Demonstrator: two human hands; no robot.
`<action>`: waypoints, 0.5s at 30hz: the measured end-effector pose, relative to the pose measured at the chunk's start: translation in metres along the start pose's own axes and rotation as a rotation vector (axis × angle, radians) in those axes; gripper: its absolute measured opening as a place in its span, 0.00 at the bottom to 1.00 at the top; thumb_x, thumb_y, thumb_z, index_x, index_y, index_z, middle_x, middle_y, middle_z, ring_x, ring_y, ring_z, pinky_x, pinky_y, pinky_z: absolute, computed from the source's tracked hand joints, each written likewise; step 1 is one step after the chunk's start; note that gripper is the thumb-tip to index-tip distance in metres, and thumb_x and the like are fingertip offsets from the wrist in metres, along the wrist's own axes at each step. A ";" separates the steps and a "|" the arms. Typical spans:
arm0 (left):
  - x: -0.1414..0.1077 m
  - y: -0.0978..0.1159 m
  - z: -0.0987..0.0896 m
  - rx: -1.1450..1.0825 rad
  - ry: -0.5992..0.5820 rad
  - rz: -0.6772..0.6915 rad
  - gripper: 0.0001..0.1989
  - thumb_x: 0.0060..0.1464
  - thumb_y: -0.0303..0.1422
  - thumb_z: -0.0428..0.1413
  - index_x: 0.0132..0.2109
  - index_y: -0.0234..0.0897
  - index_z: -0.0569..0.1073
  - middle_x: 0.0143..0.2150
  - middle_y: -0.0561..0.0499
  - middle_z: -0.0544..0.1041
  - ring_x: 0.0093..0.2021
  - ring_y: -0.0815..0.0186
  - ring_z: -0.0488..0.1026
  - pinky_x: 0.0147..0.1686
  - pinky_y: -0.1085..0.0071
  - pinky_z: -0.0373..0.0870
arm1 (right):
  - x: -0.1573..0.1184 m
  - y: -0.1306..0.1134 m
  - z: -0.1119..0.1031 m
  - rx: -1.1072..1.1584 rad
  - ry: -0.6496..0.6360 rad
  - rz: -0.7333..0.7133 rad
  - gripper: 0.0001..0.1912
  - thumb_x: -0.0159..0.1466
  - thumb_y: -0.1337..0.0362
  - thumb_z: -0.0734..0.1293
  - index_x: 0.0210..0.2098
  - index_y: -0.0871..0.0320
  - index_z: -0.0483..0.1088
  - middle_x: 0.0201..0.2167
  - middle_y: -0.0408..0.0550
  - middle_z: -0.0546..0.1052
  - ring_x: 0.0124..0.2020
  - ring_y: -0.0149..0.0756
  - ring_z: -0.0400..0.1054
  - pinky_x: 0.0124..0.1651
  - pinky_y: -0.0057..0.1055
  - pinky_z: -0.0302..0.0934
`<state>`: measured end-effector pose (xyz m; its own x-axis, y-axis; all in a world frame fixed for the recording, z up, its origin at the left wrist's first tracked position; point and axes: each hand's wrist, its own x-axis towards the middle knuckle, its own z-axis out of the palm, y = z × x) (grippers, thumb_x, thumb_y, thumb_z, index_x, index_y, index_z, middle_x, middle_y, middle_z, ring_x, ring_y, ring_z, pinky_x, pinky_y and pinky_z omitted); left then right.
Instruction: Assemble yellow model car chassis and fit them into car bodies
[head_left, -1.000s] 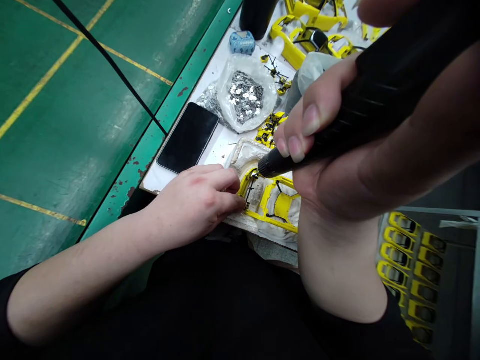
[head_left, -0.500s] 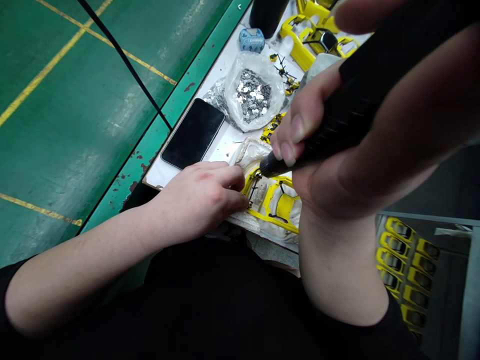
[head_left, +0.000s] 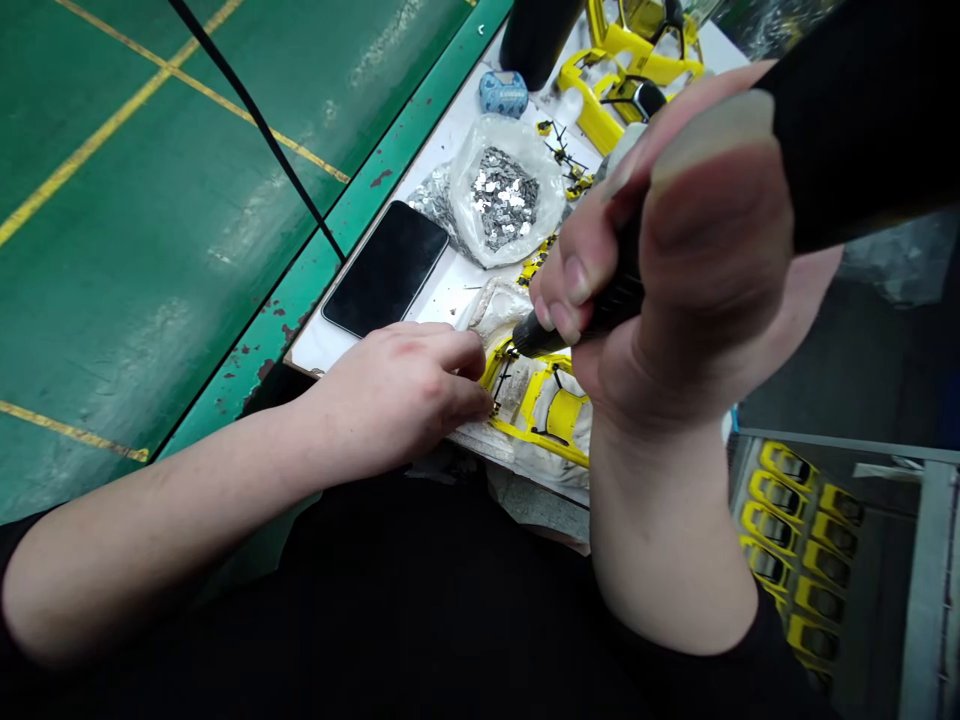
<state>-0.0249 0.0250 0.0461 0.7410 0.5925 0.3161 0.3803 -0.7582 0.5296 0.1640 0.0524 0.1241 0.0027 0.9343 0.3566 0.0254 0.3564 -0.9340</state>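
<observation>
A yellow car-shaped plastic frame (head_left: 534, 400) lies on a whitish padded support on the white table. My left hand (head_left: 420, 385) has its fingers closed on the frame's left end, beside a thin dark rod. Wrapped round a black power screwdriver (head_left: 619, 290) is my right hand (head_left: 667, 270), coming from the right. The tool's tip meets the frame's upper left corner, near a small metal piece; the exact contact is hidden by the tip.
A black phone (head_left: 386, 268) lies left of an open plastic bag of small metal pieces (head_left: 506, 200). Beyond are a blue patterned roll (head_left: 503, 93), small yellow-and-black parts (head_left: 566, 160) and larger yellow shells (head_left: 596, 105). More yellow shells (head_left: 780, 500) stand in rows at lower right.
My right hand has tilted on the screwdriver, its thumb now in front, and shifted slightly left. My left hand stays on the frame. The view has moved slightly.
</observation>
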 end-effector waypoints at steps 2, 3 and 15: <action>0.000 -0.001 0.001 -0.006 0.005 0.002 0.09 0.71 0.35 0.63 0.44 0.48 0.89 0.42 0.51 0.80 0.37 0.64 0.74 0.37 0.65 0.64 | 0.001 0.002 0.001 -0.012 0.021 -0.015 0.31 0.61 0.27 0.76 0.27 0.46 0.71 0.23 0.41 0.64 0.21 0.37 0.59 0.20 0.40 0.55; -0.001 -0.001 0.001 -0.008 0.004 0.001 0.09 0.71 0.35 0.63 0.44 0.48 0.89 0.42 0.51 0.80 0.37 0.64 0.73 0.37 0.65 0.64 | 0.001 0.003 0.002 -0.014 0.035 -0.010 0.31 0.60 0.27 0.76 0.26 0.46 0.72 0.23 0.41 0.63 0.20 0.37 0.58 0.20 0.40 0.55; 0.000 -0.001 -0.002 -0.035 -0.030 -0.008 0.10 0.72 0.34 0.61 0.46 0.47 0.89 0.43 0.50 0.80 0.39 0.63 0.75 0.38 0.65 0.64 | -0.011 -0.018 0.019 -0.056 0.207 0.154 0.28 0.67 0.31 0.75 0.32 0.49 0.74 0.25 0.42 0.63 0.29 0.39 0.70 0.25 0.36 0.63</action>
<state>-0.0264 0.0263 0.0472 0.7545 0.5896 0.2882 0.3672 -0.7432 0.5593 0.1443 0.0359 0.1366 0.2156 0.9531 0.2125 0.0638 0.2034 -0.9770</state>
